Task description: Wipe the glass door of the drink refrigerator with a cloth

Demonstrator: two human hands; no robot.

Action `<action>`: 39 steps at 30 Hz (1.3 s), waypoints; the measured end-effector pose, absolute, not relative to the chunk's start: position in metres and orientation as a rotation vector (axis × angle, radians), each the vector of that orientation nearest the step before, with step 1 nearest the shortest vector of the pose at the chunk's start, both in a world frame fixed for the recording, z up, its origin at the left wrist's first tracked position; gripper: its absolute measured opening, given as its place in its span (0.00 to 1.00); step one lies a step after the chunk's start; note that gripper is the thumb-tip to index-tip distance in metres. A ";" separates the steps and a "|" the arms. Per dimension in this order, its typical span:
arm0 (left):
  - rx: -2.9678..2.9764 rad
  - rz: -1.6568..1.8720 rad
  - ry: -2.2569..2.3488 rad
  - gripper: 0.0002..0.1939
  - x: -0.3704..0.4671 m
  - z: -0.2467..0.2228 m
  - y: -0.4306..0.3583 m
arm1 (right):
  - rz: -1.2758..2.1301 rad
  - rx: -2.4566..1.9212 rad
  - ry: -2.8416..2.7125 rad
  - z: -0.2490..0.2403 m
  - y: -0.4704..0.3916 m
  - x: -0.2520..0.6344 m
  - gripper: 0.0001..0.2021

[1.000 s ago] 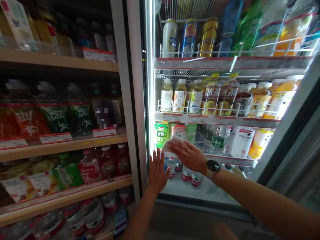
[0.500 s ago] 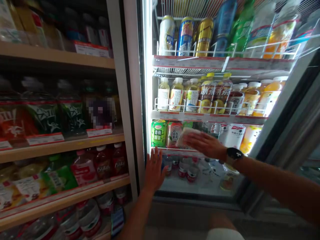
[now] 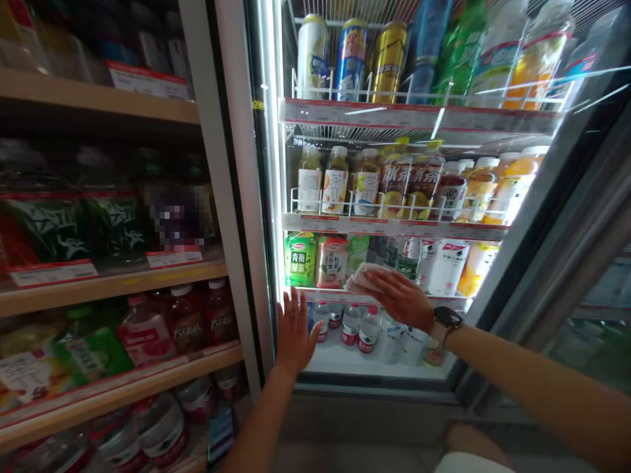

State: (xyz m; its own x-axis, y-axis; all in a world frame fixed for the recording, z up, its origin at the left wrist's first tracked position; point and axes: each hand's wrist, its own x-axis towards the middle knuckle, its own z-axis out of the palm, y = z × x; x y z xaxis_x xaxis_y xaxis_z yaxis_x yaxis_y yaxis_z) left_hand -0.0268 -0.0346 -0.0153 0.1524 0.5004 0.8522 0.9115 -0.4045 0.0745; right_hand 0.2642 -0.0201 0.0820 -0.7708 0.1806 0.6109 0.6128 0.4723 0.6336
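A pale cloth [image 3: 363, 276] lies under the fingers of my right hand [image 3: 401, 299], which presses it against the glass door [image 3: 384, 384] of a lit drinks fridge. That hand has its fingers together, and a dark round watch [image 3: 447, 318] is on the wrist. Lower left, my left hand [image 3: 296, 332] rests with fingers spread near the glass door's left edge; it holds nothing. Behind the glass, a green drink pack [image 3: 300, 259] and a red one [image 3: 330, 261] stand just above my left hand. Part of the cloth is hidden by my right fingers.
Wire shelves inside the fridge carry cans [image 3: 389, 62] and several bottles [image 3: 365, 184]. At left stands a wooden shelf [image 3: 123, 286] stocked with drinks. A grey frame post [image 3: 217, 197] divides it from the fridge. A phone-like object [image 3: 220, 435] shows at bottom.
My right hand has moved the cloth down and slightly right across the glass. My left hand keeps about the same place on the door. The whole view has shifted a little to the right.
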 end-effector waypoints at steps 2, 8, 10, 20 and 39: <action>-1.968 -1.176 -1.339 0.40 -0.027 -0.017 -0.033 | -1.204 -0.586 -2.339 0.043 -0.022 0.267 0.27; -1.970 -1.181 -1.332 0.40 -0.030 -0.023 -0.028 | -1.121 -0.400 -2.550 -0.014 -0.031 0.274 0.23; -1.954 -1.183 -1.320 0.40 -0.029 -0.025 -0.026 | -1.137 -0.387 -2.545 -0.003 -0.030 0.273 0.23; -1.870 -1.234 -1.332 0.42 -0.016 -0.025 -0.021 | -1.141 -0.782 -1.880 0.185 -0.010 0.224 0.35; -2.273 -1.013 -1.317 0.38 -0.053 -0.010 -0.046 | -0.846 -0.396 -2.526 -0.004 -0.023 0.181 0.34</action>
